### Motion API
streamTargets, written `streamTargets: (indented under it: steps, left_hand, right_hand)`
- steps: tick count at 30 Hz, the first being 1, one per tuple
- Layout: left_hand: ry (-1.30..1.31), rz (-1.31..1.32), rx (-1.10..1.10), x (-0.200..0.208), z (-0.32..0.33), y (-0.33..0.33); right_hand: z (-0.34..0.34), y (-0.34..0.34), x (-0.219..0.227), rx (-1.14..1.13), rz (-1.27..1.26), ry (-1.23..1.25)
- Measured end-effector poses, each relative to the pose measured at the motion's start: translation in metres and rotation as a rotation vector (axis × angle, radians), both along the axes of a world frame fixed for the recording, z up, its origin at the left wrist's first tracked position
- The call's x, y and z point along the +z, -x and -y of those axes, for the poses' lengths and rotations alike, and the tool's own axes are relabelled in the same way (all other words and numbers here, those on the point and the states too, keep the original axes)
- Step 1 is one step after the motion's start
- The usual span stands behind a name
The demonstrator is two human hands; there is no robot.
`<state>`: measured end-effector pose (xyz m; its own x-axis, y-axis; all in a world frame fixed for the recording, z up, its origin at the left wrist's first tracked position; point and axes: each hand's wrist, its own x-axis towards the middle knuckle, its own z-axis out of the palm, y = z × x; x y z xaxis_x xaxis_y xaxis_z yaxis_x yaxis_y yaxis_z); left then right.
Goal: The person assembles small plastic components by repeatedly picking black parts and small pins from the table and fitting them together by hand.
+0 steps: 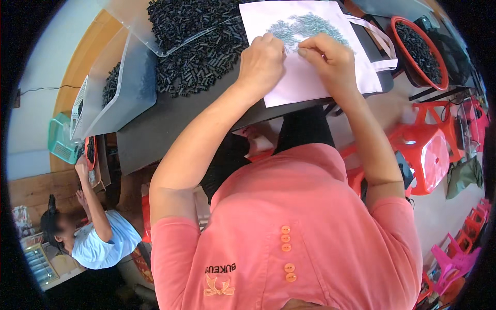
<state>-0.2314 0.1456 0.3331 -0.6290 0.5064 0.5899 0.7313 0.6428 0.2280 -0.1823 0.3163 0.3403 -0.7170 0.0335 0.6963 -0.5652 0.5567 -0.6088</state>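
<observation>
Small grey-green pieces (321,25): loosely heaped on the far half of the pale pink bag, just beyond our fingertips; too small for us to make out their exact form.
Weight and feel: we judge each piece very light and stiff, perhaps slick, likely to roll or scatter if the heap is nudged; breakage seems a small worry.
Where to take hold: we would lift one from the heap's near edge, by its middle, between thumb and forefinger tips.
Left hand (264,58): fingers curled in, tips at the heap's near left edge; we cannot tell whether anything is held.
Right hand (330,58): thumb and forefinger drawn together near the left hand; anything between them is too small to tell.
Pale pink bag (299,89): flat beneath the pieces, apparently soft cloth, its strap (385,65) trailing right; tugging it would probably shift the heap.
Dark table (173,111): carries the bag near its edge.
Black tube pieces (194,62): a broad pile to the left of the bag.
Clear bin (138,77): farther left, beside that pile.
Red basin (442,84): far right, holding more black pieces.
Co-worker (106,240): off to the left, one arm reaching toward a red container.
</observation>
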Motion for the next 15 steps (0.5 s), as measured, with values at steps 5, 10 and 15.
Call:
streamTargets:
  steps: [5,10,15]
  left_hand:
    - [-0.080,-0.022,0.017,0.003,-0.001,-0.010]
    - [-0.634,0.744,-0.057,0.025,-0.005,-0.037]
    - [-1.134,1.292,-0.130,0.034,0.006,-0.054]
  right_hand:
    - [-0.002,0.002,-0.001,0.045,-0.002,-0.013]
    - [-0.004,0.001,0.003,0.294,0.177,0.103]
    - [0.008,-0.006,0.015,0.471,0.351,0.349]
